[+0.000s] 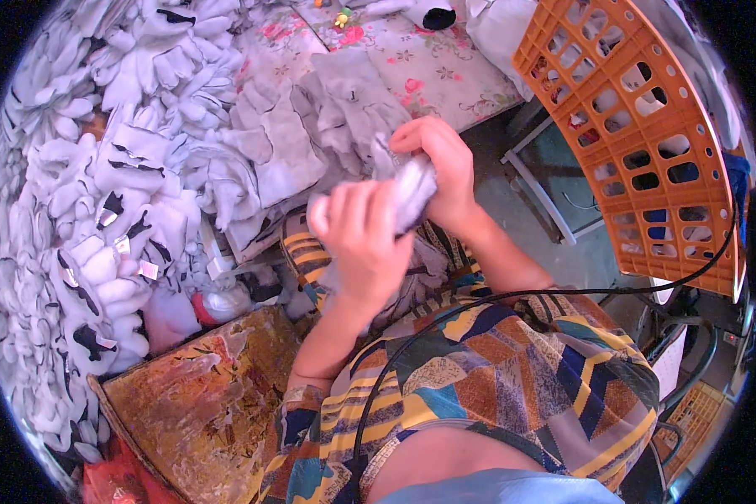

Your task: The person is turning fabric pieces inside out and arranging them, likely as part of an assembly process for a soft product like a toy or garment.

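Observation:
Above my lap, both my hands are closed on one soft grey-white fleece piece [413, 191] with a dark edge. My left hand [361, 227] wraps its fingers around the near left side, slightly blurred. My right hand [445, 164] grips it from the far right with bent fingers. Just beyond, several similar grey fleece pieces [344, 101] lie flat and overlapping at the front of a table. A large heap of the same pale pieces [126, 168], some with black patches and small tags, fills the left side. The exact kind of item cannot be made out.
A flower-patterned cover [445, 67] lies on the table, with a tiny yellow-green toy [343, 17] at the back. An orange plastic crate [638, 134] stands upright at right. A black cable [512, 294] crosses my body. A worn brown board [202, 395] sits lower left.

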`<state>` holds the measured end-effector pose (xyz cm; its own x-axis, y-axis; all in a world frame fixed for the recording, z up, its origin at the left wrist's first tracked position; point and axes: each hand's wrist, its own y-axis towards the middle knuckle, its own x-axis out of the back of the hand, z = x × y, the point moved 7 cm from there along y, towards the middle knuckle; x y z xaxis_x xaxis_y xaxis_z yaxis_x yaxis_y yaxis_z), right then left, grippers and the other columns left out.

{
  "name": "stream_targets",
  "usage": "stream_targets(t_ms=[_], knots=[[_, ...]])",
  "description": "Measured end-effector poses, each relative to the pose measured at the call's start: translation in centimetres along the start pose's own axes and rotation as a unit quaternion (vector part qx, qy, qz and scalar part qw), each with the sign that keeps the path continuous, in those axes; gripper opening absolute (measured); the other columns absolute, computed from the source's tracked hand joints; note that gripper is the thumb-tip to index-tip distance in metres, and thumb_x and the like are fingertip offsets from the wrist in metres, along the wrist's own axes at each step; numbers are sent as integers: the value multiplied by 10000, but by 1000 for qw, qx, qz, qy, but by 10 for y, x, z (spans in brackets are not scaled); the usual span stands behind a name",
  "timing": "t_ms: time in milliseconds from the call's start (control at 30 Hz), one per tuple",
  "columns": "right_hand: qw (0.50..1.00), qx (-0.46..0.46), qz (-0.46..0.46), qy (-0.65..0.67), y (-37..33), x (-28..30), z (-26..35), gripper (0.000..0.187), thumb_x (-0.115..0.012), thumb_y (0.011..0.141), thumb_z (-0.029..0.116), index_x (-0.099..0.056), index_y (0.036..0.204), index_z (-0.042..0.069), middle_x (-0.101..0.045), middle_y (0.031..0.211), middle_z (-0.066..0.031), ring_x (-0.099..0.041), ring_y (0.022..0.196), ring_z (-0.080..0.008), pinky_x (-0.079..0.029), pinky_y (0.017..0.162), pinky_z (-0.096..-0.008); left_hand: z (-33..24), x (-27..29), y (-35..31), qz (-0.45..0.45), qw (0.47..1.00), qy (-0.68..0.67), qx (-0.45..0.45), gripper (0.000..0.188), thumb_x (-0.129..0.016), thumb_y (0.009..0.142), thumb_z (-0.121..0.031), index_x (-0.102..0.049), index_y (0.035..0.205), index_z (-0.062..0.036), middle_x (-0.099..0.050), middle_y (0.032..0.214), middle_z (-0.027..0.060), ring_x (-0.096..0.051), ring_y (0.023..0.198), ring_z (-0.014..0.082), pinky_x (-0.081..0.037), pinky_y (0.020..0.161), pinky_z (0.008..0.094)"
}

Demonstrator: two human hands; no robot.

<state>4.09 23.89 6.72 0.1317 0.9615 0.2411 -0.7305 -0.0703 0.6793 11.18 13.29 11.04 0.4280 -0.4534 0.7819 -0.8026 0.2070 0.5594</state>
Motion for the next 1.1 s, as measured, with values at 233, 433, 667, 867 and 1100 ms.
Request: stream_targets(t_ms=[233, 433, 667, 867, 1100], knots=[[691, -321, 178, 623, -21, -44, 6, 912, -798, 672, 125, -291, 1423, 24, -532, 1283, -90, -528, 1157, -188, -386, 996, -296, 75, -20, 15, -13, 992, -70, 101, 404, -616, 571, 14, -590, 960, -92, -618, 929, 41, -582, 926, 250, -326, 827, 390], [698, -311, 192, 616, -21, -40, 2, 879, -813, 648, 113, -349, 1390, 31, -562, 1233, -103, -546, 1130, -175, -399, 987, -296, 70, -13, 15, 17, 993, -44, 112, 294, -667, 562, -35, -571, 838, -77, -592, 840, 62, -577, 824, 271, -345, 794, 407], [975, -214, -20, 54, -7, -5, -33, 189, -653, 706, 60, -553, 865, 36, -601, 839, -59, -553, 764, -181, -437, 681, -303, -20, -12, -6, -41, 994, 14, -103, 263, -663, 580, -83, -576, 828, -94, -533, 798, 36, -553, 821, 223, -338, 805, 387], [993, 80, 26, -88, 9, 2, 33, 470, -648, 595, 36, -599, 1062, 56, -598, 1067, -118, -546, 1025, -313, -445, 831, -375, 26, 5, 10, -81, 992, 96, -2, 265, -648, 642, -99, -574, 897, -96, -544, 874, 32, -541, 876, 214, -304, 836, 394], [994, 92, 61, -21, 1, -8, 23, 379, -608, 683, 61, -630, 1060, 36, -608, 1117, -118, -623, 959, -291, -506, 744, -342, 8, -2, 8, 6, 1000, 15, -25, 465, -634, 599, -53, -551, 1056, -47, -554, 979, 101, -528, 962, 266, -306, 870, 432]])
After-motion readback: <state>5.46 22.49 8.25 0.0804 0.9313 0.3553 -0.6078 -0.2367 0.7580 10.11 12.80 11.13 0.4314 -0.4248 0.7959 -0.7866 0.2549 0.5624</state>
